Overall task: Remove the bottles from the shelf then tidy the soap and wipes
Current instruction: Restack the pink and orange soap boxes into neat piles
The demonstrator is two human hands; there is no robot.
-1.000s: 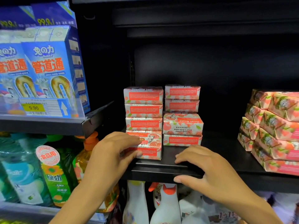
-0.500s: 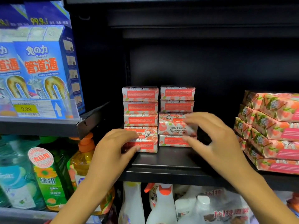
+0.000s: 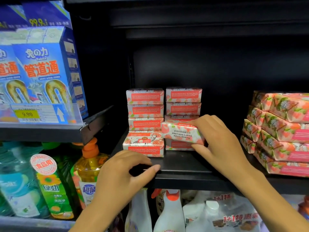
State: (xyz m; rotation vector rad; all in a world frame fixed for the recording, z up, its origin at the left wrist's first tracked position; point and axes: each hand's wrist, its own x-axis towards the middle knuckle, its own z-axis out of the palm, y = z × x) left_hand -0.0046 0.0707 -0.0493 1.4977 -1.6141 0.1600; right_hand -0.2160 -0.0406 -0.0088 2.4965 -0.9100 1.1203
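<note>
The pink and white paper-wrapped soap bar [image 3: 181, 131] is a small hard block. It looks light enough for one hand, and I think it will not bend or squash. Its shiny paper could be a bit slippery and could tear, so the best place to hold it is by its two long sides, with fingers on top and thumb below. That is how the right hand [image 3: 217, 139] holds it now, pinching its right end. The soap bar is tipped, not flat, and its words read upside down. It sits in the right pile of soap bars [image 3: 183, 101], on top of the bottom bar and under the upper ones, so pulling it fast could knock those down. Just beside it stands the left pile of soap bars [image 3: 145, 114], and that pile's bottom bar sticks out toward the front. Both piles stand at the left end of the black metal shelf [image 3: 192, 164], a little back from its front edge. The left hand [image 3: 127, 171] rests on that front edge with its fingers loosely bent, holding nothing. At the right end of the shelf lie soft pink flowery packs of wipes [image 3: 280, 131], stacked a bit crooked. Below the front edge stand white plastic bottles [image 3: 168, 213]. To the left are a yellow bottle with an orange pump [image 3: 90, 163] and tall blue cardboard boxes [image 3: 45, 72].
</note>
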